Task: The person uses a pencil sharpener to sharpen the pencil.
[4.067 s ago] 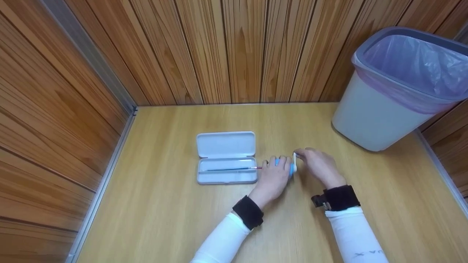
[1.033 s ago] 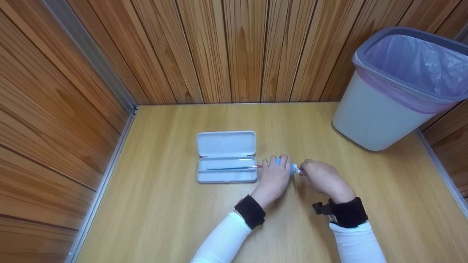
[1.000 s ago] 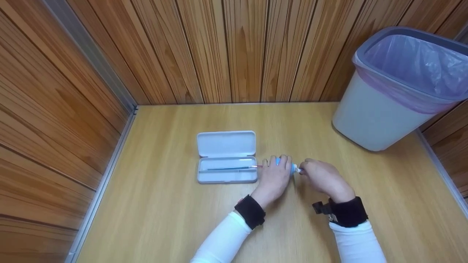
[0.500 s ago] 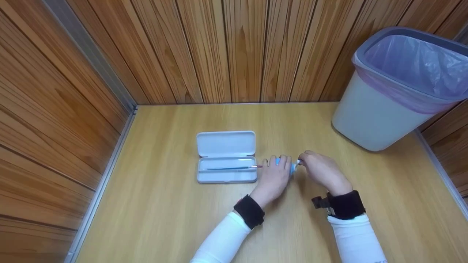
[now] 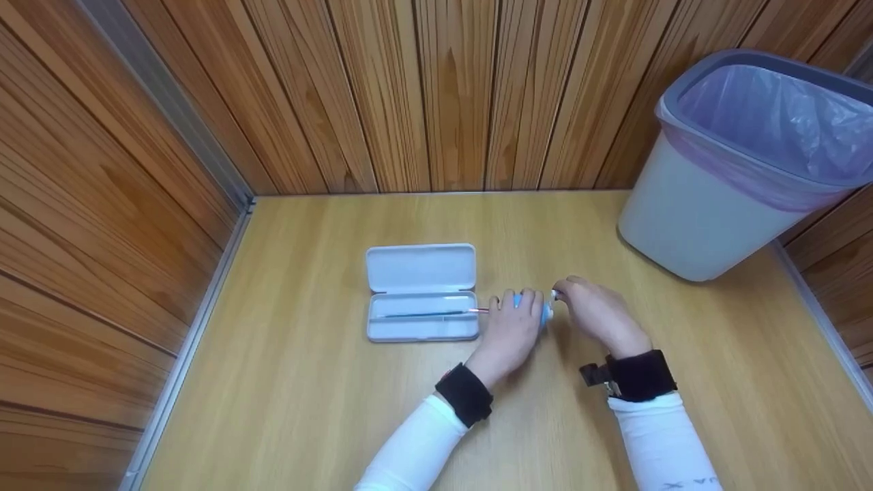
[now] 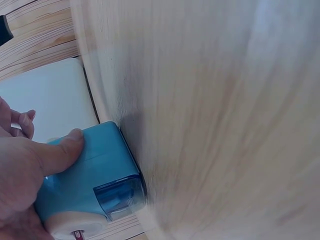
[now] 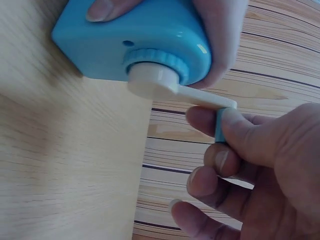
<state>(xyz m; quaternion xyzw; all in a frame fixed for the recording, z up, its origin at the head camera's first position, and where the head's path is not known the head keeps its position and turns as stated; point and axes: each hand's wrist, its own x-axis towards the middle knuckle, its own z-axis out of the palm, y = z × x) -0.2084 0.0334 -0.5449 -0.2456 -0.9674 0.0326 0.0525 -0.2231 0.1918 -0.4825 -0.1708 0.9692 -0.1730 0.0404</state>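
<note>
A blue crank pencil sharpener (image 7: 145, 37) sits on the table, mostly covered in the head view by my left hand (image 5: 510, 334). That hand grips its body from above, the thumb lying along the blue casing in the left wrist view. Between thumb and fingers, my right hand (image 5: 601, 314) pinches the small blue knob (image 7: 219, 127) at the end of the white crank arm (image 7: 205, 96). A pencil (image 5: 481, 311) with a reddish part runs into the sharpener's left face. Its other side reaches over an open light-grey pencil case (image 5: 423, 334). The pencil's tip is hidden inside the sharpener.
A white bin (image 5: 709, 211) with a grey rim and a plastic liner stands at the back right. Wooden panel walls (image 5: 457, 95) border the table (image 5: 300, 395) at the back and sides. The case's lid (image 5: 421, 268) lies folded back towards the rear wall.
The right hand has turned the crank: its knob was low and to the right a second ago and is now higher, nearer the back. The left hand and the sharpener have stayed in place.
</note>
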